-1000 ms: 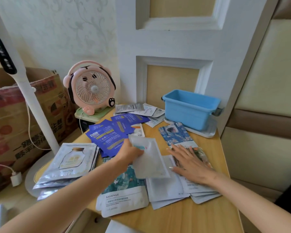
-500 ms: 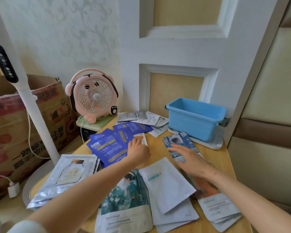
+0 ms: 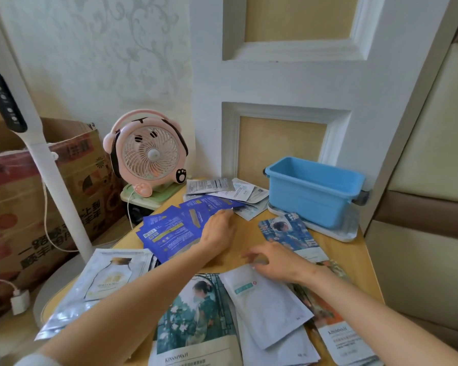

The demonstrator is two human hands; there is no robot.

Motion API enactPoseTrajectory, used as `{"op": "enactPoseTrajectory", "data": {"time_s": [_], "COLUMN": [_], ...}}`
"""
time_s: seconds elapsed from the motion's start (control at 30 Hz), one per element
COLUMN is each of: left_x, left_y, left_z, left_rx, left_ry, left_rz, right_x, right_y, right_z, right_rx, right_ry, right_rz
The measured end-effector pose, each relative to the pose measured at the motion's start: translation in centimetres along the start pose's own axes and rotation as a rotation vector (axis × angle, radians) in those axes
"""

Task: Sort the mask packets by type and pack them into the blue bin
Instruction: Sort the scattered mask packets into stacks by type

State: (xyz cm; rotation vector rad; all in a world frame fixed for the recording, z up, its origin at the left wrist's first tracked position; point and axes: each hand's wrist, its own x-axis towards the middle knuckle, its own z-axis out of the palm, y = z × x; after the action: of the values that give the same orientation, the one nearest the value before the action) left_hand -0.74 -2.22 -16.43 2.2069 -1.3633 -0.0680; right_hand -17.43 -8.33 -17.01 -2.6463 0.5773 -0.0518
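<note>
1. on the wooden table (image 3: 245,235), mask packets lie in loose piles by kind: dark blue packets (image 3: 169,231) at the back left, silver packets (image 3: 106,281) at the left edge, white packets (image 3: 265,299) near the front.
2. the blue bin (image 3: 315,191) stands at the back right on a white tray (image 3: 341,231), apart from both hands.
3. the left hand (image 3: 218,229) rests on the dark blue packets, fingers relaxed, gripping nothing.
4. the right hand (image 3: 275,262), fingers loosely spread, reaches the white packets' top edge and holds nothing.

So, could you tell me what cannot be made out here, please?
Head view:
blue bin floor: hidden by its front wall.
right hand grip on white packet: fingers blurred.
green portrait packet: cut off by bottom edge.
grey packets print: too small.
</note>
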Motion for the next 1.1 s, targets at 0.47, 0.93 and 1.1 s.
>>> {"op": "enactPoseTrajectory", "data": {"time_s": [0.47,0.93,1.1], "left_x": [-2.5,-4.0,-3.3], "left_y": [2.7,0.9,-0.3], "left_z": [-6.8,-3.6,-1.7], "left_rx": [-1.453,-0.89,-0.754], "left_ry": [0.129,-0.183,-0.21], "left_rz": [-0.143,-0.166,-0.222], "right_x": [-0.8,-7.1,-10.7], "right_y": [-1.7,6.9,9.1], "right_z": [-3.5,-8.4,-6.9], "right_rx": [1.593,0.873,0.533], "right_ry": [0.093,0.337,-0.047], "right_rz": [0.096,0.479,0.681]}}
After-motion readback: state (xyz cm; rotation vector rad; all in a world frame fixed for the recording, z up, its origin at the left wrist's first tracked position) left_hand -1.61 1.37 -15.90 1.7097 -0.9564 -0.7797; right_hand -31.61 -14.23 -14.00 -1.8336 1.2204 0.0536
